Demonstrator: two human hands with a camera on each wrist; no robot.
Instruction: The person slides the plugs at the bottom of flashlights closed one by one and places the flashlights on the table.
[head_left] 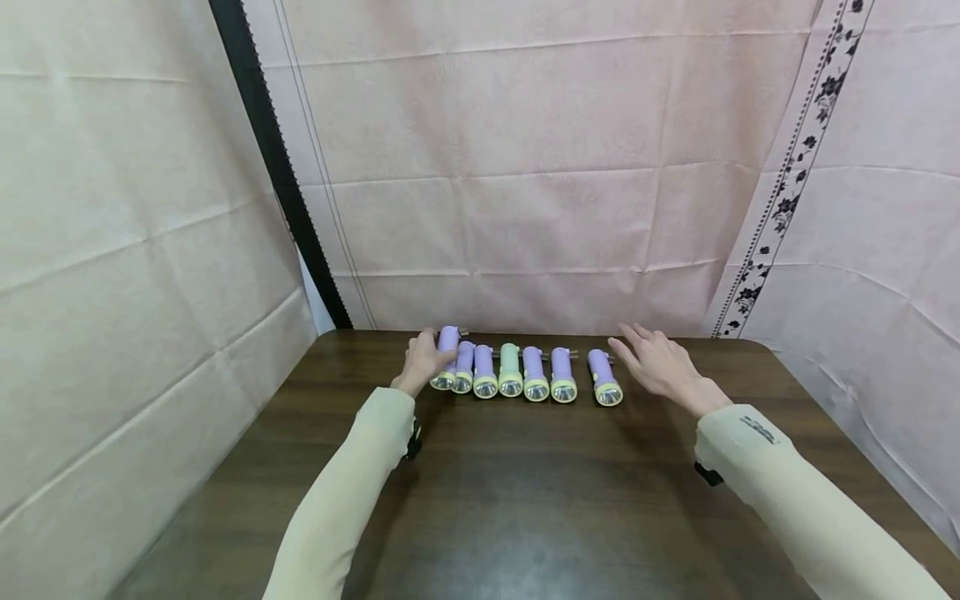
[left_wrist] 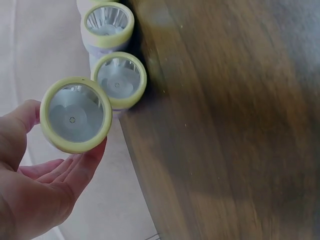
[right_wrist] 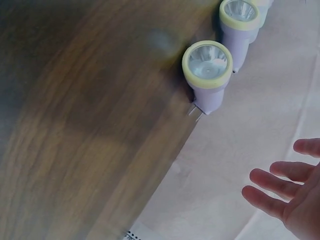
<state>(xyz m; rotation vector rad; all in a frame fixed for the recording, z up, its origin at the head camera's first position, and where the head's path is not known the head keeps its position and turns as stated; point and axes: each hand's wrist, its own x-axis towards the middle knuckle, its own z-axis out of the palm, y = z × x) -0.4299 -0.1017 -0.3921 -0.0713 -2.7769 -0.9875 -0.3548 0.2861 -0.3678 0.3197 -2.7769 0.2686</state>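
Observation:
My left hand (head_left: 423, 363) grips a purple flashlight (head_left: 448, 338) with a yellow rim at the left end of a row. In the left wrist view the thumb and fingers curl round the held flashlight's body, its lens toward the camera, overlapping the neighbouring flashlight (left_wrist: 120, 80). My right hand (head_left: 660, 365) hovers with spread fingers just right of the rightmost purple flashlight (head_left: 601, 367), holding nothing. Two thin metal prongs (right_wrist: 195, 112) stick out at that flashlight's back end. Between the hands lie more purple flashlights and one green flashlight (head_left: 510, 362), lenses facing me.
The row lies near the far edge of a dark brown wooden table (head_left: 510, 500). Pale cloth (head_left: 540, 167) hangs behind it, with further cloth at the left and right sides. A gap separates the rightmost flashlight from the others.

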